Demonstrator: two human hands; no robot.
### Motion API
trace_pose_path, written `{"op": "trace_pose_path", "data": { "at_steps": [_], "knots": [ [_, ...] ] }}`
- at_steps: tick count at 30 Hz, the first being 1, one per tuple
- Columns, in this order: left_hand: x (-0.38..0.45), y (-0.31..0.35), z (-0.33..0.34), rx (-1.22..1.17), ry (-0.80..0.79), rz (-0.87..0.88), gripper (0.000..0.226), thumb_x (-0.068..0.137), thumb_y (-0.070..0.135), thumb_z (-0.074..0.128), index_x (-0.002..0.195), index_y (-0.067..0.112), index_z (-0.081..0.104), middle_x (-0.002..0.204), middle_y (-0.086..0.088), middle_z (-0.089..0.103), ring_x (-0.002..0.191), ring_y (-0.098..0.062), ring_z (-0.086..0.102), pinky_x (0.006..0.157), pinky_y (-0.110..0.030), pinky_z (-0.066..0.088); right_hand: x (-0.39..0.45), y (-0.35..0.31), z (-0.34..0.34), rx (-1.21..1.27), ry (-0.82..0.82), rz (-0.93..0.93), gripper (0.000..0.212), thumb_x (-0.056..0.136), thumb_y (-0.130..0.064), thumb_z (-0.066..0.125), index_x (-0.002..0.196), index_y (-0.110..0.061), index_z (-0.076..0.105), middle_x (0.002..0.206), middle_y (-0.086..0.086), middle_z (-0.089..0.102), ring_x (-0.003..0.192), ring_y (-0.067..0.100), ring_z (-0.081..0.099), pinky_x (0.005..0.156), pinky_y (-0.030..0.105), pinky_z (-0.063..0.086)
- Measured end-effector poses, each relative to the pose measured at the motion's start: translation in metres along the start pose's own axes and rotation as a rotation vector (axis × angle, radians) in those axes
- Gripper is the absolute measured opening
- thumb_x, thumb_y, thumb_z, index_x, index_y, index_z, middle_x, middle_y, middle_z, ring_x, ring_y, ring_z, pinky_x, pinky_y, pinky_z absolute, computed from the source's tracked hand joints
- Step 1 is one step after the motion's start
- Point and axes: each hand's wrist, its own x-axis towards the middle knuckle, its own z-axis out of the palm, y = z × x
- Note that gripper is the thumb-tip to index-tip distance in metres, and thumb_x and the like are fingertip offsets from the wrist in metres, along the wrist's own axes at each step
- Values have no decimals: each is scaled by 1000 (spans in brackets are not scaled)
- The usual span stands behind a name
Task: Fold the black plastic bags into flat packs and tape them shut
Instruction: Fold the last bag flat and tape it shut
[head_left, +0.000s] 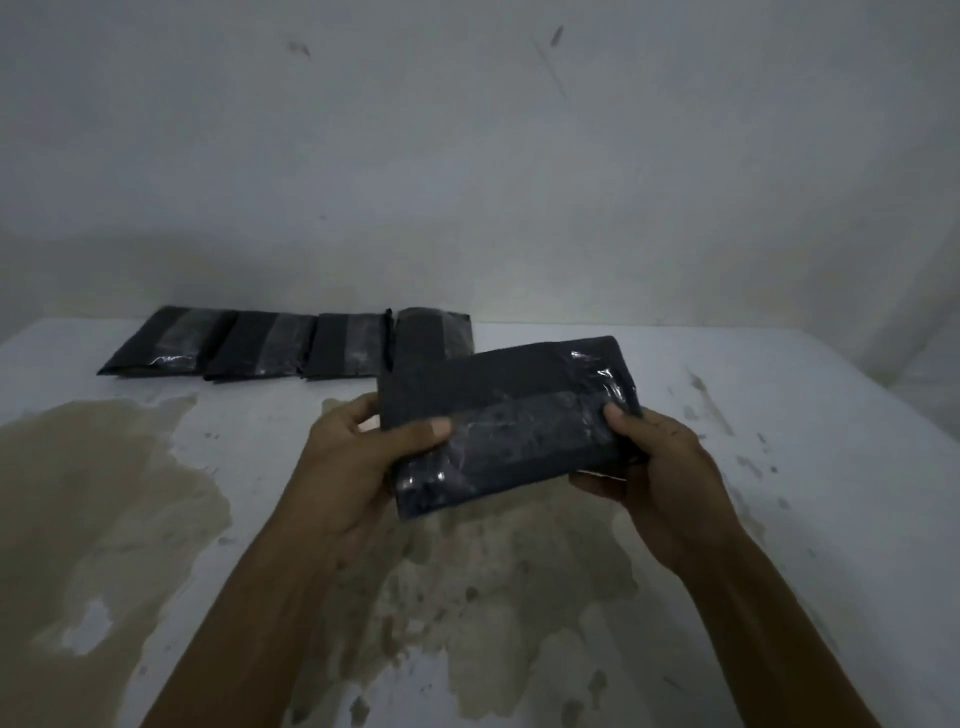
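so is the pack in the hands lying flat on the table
No, the pack is held up off the table, gripped at one end by the left hand and at the other by the right hand.

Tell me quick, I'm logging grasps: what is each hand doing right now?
Left hand: holds the left end of the flat black plastic pack wrapped in clear tape.
Right hand: holds the pack's right end.
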Motion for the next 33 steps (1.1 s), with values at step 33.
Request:
{"op": "trace_pose_path", "data": {
  "at_steps": [33],
  "knots": [
    [89, -34, 74, 169, 33, 46, 26, 79, -7, 68, 104, 1, 66, 97, -19, 73, 73, -25, 72, 60, -30, 58, 49, -18, -23, -401, -47, 111, 38, 82, -23, 74, 117, -19, 61, 99, 5, 73, 77, 18, 74, 59, 26, 57]
  ]
}}
